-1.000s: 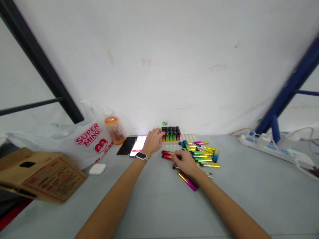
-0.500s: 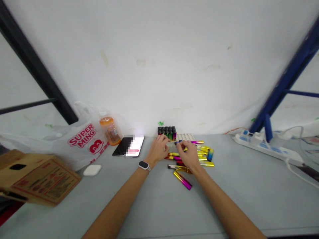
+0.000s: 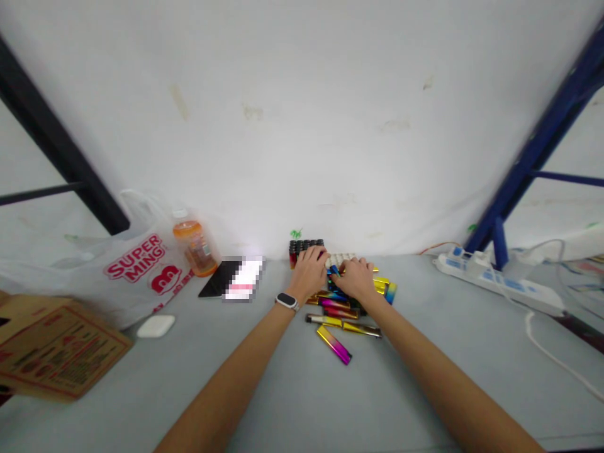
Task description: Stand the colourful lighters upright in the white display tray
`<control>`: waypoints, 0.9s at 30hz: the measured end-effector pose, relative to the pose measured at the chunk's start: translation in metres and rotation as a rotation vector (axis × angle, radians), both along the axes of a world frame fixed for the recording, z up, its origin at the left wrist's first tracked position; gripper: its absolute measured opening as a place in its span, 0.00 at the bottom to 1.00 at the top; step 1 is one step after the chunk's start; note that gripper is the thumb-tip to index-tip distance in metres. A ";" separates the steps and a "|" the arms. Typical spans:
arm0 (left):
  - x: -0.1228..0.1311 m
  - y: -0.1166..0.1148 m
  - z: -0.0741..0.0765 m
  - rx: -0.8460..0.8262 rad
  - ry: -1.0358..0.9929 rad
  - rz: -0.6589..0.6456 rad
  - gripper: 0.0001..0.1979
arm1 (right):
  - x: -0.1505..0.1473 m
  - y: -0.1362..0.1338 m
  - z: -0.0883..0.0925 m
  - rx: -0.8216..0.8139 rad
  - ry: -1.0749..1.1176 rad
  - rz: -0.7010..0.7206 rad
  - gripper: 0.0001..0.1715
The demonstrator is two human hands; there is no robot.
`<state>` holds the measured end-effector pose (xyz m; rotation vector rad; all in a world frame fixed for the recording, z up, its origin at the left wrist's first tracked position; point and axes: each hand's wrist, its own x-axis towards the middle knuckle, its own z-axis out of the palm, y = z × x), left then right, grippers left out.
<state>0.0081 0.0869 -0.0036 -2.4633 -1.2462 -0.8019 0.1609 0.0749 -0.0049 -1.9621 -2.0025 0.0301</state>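
Note:
My left hand (image 3: 309,272), with a wristband, reaches to the right front corner of a block of upright, black-topped tubes (image 3: 299,245). Its fingers are bent together, and what they hold, if anything, is hidden. Close beside it, my right hand (image 3: 356,281) has its fingers closed around a shiny blue tube (image 3: 333,270) over the pile. Under and around both hands lie several loose metallic tubes in gold, purple, red and blue. One gold-and-purple tube (image 3: 334,344) lies nearest me. Behind the hands sits a pale tray with holes (image 3: 340,257), partly covered.
On the left are a cardboard box (image 3: 61,352), a white plastic bag (image 3: 141,270), an orange drink bottle (image 3: 194,245), a tablet (image 3: 219,279) and a small white case (image 3: 156,326). A white power strip (image 3: 500,283) with cables lies right. A wall stands behind.
My left hand has moved forward to the upright tubes, and the pale piece between my hands no longer shows. The right hand stays by the pile. The view has shifted slightly right.

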 end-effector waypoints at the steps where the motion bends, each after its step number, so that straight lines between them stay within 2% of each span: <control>1: 0.001 0.004 0.003 0.014 0.022 -0.009 0.18 | 0.000 0.000 -0.001 -0.002 0.002 -0.001 0.23; 5: 0.005 0.019 0.012 0.039 0.063 -0.009 0.18 | -0.003 -0.001 -0.005 0.019 0.010 -0.014 0.23; 10: 0.003 0.029 0.014 0.011 0.004 0.120 0.23 | -0.005 -0.003 -0.010 0.046 -0.005 -0.012 0.22; 15: -0.001 0.018 0.009 0.010 -0.114 0.158 0.25 | -0.012 -0.007 -0.013 0.099 -0.030 0.056 0.27; 19: -0.010 0.001 -0.007 0.013 -0.362 0.256 0.31 | -0.019 -0.007 -0.014 0.095 -0.072 0.162 0.32; 22: -0.025 -0.002 -0.022 -0.142 -0.632 0.372 0.37 | -0.024 -0.001 -0.012 0.004 -0.088 0.200 0.36; 25: -0.041 0.003 -0.032 -0.389 -0.828 0.379 0.39 | -0.028 0.006 -0.009 -0.058 -0.082 0.208 0.38; 27: -0.047 0.007 -0.035 -0.490 -0.893 0.350 0.40 | -0.029 0.008 -0.009 -0.074 -0.074 0.204 0.39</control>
